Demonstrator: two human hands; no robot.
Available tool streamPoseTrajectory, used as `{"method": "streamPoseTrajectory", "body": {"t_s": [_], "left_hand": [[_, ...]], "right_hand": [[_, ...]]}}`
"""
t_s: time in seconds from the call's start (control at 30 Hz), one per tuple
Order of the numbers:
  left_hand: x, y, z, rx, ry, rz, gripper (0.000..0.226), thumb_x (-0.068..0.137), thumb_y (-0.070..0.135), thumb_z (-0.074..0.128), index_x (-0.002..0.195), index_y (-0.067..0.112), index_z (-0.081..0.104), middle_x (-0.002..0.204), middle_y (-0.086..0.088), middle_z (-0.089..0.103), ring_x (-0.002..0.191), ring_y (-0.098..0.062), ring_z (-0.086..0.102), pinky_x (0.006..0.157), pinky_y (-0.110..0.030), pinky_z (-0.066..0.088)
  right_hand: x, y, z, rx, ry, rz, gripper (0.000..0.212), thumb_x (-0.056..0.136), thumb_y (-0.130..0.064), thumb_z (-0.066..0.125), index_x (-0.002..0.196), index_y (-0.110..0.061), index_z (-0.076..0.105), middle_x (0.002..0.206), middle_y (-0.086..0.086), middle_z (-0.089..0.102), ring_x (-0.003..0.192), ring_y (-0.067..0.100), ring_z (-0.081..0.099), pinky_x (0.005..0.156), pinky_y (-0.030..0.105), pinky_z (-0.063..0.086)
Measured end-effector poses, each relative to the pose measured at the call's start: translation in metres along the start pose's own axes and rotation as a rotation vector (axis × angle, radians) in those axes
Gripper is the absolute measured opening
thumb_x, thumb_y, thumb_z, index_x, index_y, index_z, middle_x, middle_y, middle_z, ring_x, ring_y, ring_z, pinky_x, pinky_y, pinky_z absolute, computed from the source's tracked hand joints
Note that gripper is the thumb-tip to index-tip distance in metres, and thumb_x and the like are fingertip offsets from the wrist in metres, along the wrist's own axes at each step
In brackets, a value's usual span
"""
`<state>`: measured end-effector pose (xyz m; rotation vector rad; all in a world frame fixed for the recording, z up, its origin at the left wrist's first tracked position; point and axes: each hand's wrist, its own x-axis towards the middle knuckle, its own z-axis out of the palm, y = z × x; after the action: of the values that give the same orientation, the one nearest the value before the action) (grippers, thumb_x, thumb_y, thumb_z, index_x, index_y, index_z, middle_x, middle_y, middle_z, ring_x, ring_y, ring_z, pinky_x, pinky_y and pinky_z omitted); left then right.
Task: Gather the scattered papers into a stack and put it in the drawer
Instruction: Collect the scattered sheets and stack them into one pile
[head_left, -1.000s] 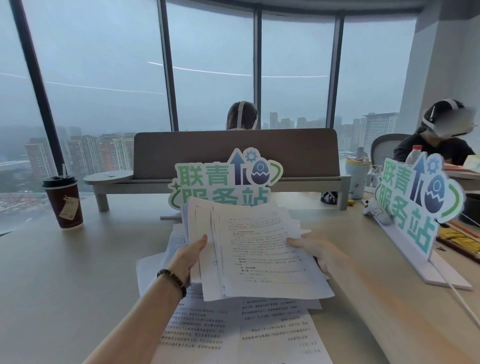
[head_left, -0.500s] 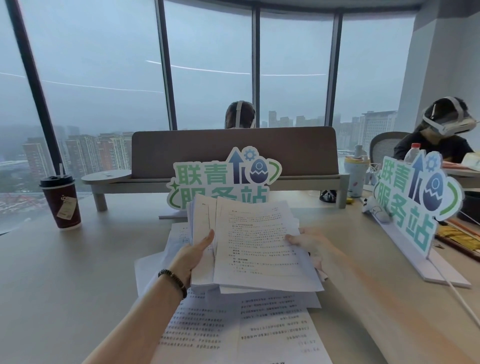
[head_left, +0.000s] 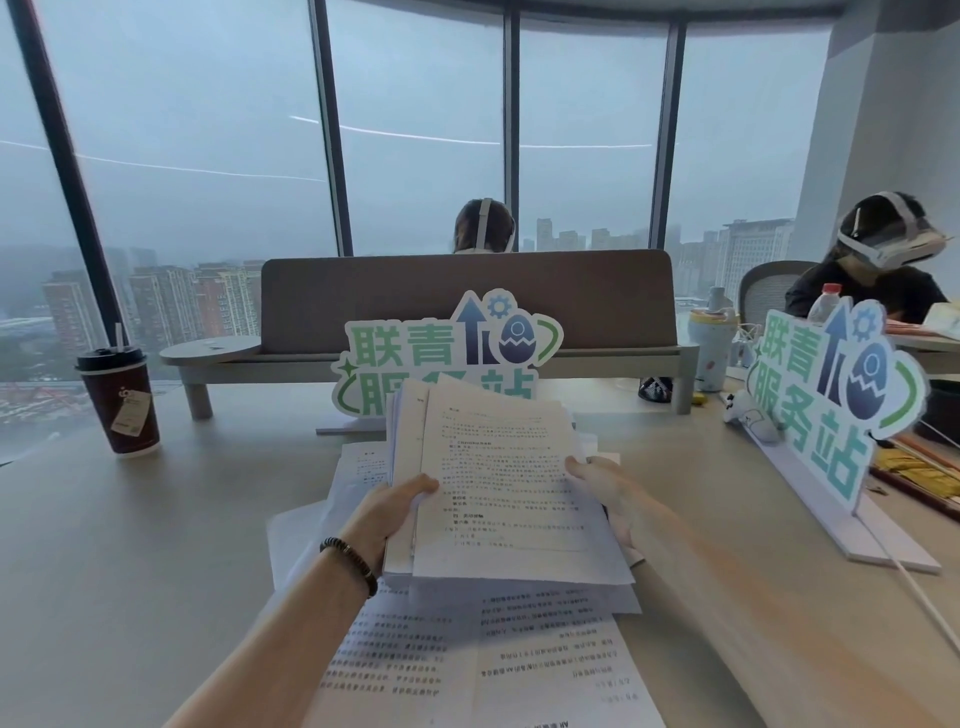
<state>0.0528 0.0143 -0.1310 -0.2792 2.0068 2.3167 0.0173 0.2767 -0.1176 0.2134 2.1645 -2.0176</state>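
Together, both hands pinch the paper stack (head_left: 498, 478): left hand (head_left: 387, 514) and right hand (head_left: 605, 486) on opposite edges.

1. There is one view only, from a camera worn on the person's head; no second view shares the scene.
2. It faces forward and slightly down across the desk (head_left: 130, 545) toward the windows (head_left: 415, 130).
3. It sits close to the work: both forearms enter from the bottom edge, and the left hand (head_left: 387, 512) and right hand (head_left: 605, 486) with the papers (head_left: 498, 483) fill the centre.
4. The lens is wide: window frames bow and lean at the left and right edges.
5. The far field takes in a divider (head_left: 467, 291), two signs (head_left: 447, 358) and a cup (head_left: 122, 402) at left.
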Motion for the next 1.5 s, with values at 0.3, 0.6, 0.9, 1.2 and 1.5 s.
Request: {"method": "streamPoseTrajectory", "body": {"t_s": [0.3, 0.6, 0.9, 1.2, 1.5], "left_hand": [[-0.009, 0.004, 0.007, -0.045, -0.1, 0.03, 0.025, 0.088, 0.015, 0.071, 0.112, 0.006, 0.069, 0.103, -0.018, 0.075, 0.086, -0.033, 0.075, 0.068, -0.039, 0.062], [-0.012, 0.01, 0.007, -0.083, -0.145, 0.112, 0.036, 0.092, 0.015, 0.065, 0.126, 0.003, 0.062, 0.115, -0.021, 0.071, 0.104, -0.04, 0.069, 0.084, -0.054, 0.058], [-0.03, 0.024, 0.021, -0.058, -0.066, 0.43, 0.028, 0.098, 0.015, 0.055, 0.124, 0.007, 0.063, 0.114, -0.012, 0.073, 0.103, -0.031, 0.071, 0.084, -0.049, 0.058], [-0.039, 0.018, 0.017, 0.02, -0.019, 0.432, 0.022, 0.096, 0.023, 0.06, 0.112, 0.013, 0.07, 0.104, -0.007, 0.077, 0.097, -0.028, 0.073, 0.086, -0.048, 0.057], [-0.041, 0.019, 0.018, 0.004, -0.023, 0.424, 0.026, 0.092, 0.022, 0.064, 0.115, 0.01, 0.069, 0.103, -0.008, 0.077, 0.093, -0.026, 0.074, 0.081, -0.044, 0.059]], "right_hand": [[-0.004, 0.006, 0.013, 0.018, -0.024, -0.094, 0.019, 0.104, -0.02, 0.047, 0.121, -0.016, 0.055, 0.111, 0.001, 0.069, 0.1, 0.024, 0.069, 0.086, 0.042, 0.057], [-0.022, -0.006, 0.014, 0.173, 0.024, -0.324, 0.029, 0.096, -0.004, 0.056, 0.121, -0.018, 0.058, 0.107, 0.007, 0.075, 0.083, 0.025, 0.076, 0.065, 0.04, 0.062], [-0.039, -0.014, 0.023, -0.017, 0.148, -0.801, 0.043, 0.104, -0.019, 0.049, 0.142, -0.034, 0.037, 0.119, -0.013, 0.065, 0.102, 0.007, 0.067, 0.083, 0.035, 0.061], [-0.038, 0.013, 0.039, -0.147, 0.083, -0.869, 0.067, 0.101, -0.042, 0.047, 0.152, -0.047, 0.005, 0.146, -0.025, 0.04, 0.128, -0.009, 0.044, 0.101, 0.015, 0.044], [-0.042, -0.08, 0.02, -0.2, 0.265, -1.076, 0.092, 0.095, -0.03, 0.064, 0.15, -0.054, -0.006, 0.13, -0.001, 0.053, 0.116, 0.012, 0.058, 0.097, 0.046, 0.053]]}}
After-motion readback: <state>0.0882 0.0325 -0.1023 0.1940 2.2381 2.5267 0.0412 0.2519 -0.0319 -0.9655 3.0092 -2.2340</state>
